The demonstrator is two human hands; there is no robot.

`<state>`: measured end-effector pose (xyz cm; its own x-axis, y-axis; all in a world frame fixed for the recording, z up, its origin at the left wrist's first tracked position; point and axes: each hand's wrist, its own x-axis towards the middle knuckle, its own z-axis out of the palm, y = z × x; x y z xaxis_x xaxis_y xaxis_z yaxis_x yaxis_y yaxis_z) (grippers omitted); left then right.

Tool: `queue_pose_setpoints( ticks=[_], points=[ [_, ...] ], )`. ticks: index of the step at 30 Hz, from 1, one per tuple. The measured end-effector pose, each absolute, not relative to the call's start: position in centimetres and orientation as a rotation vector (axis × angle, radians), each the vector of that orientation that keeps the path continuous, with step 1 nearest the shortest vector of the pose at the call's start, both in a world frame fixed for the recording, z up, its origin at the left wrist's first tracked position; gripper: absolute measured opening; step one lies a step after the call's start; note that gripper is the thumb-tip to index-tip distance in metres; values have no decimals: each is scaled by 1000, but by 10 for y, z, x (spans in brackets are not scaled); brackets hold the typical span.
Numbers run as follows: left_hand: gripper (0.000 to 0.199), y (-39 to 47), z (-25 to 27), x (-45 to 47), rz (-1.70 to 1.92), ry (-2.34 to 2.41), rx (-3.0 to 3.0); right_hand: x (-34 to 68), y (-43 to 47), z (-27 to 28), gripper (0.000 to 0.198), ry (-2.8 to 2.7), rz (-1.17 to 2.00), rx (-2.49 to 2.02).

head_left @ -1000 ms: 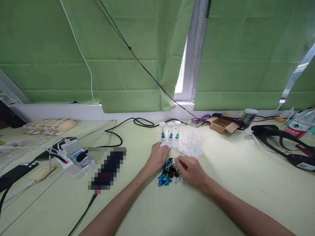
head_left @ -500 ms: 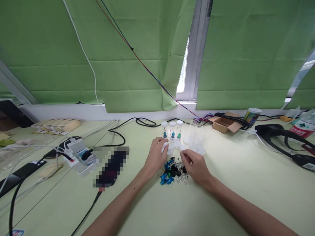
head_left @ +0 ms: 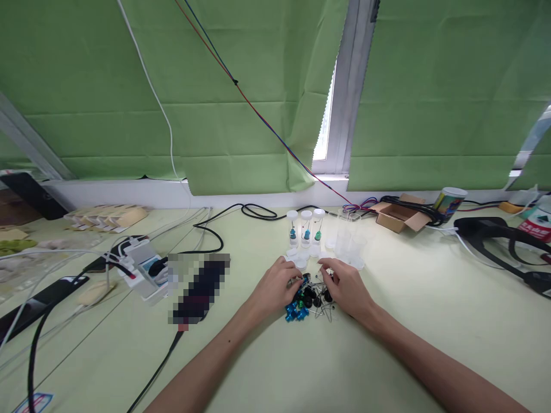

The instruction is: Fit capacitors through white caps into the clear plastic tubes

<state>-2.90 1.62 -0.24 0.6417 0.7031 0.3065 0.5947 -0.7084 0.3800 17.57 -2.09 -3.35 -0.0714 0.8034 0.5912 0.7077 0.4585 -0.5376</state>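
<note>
My left hand (head_left: 275,287) reaches over the left side of a small pile of parts, its bent fingers apart above blue fittings (head_left: 297,311). To the right of the pile is my right hand (head_left: 348,288), fingers curled in a pinch; whatever lies between the tips is too small to make out. The pile also has black round pieces (head_left: 309,296) and thin metal pins (head_left: 322,312). Behind the hands stand three clear capped vials (head_left: 306,229), two with blue fittings inside and one with green. Clear lids or cups (head_left: 299,259) lie in front of them.
Empty clear containers (head_left: 350,246) stand right of the vials. A black cable (head_left: 258,213) runs along the back. An open cardboard box (head_left: 398,217), a printed can (head_left: 450,203) and a black headset-like frame (head_left: 486,235) are right. A power strip (head_left: 144,269) is left.
My left hand has moved off the clear lids toward me, onto the pile. My right hand stays beside the pile. The whole view has shifted slightly.
</note>
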Motion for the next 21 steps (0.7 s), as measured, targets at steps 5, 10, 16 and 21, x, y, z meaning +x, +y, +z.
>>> queue_pose_setpoints(
  ticks=[5, 10, 16, 21],
  points=[
    [20, 15, -6, -29, 631, 1086, 2604, 175, -22, -32, 19, -1838, 194, -1273],
    [21, 12, -8, -26, 642, 1120, 2550, 173, -26, -28, 17, -1937, 298, -1202],
    [18, 10, -7, -26, 601, 1162, 2497, 172, -28, -26, 18, -2041, 327, -1163],
    [17, 10, -8, -26, 623, 1158, 2459, 173, -29, -24, 19, -2052, 331, -1170]
  ],
)
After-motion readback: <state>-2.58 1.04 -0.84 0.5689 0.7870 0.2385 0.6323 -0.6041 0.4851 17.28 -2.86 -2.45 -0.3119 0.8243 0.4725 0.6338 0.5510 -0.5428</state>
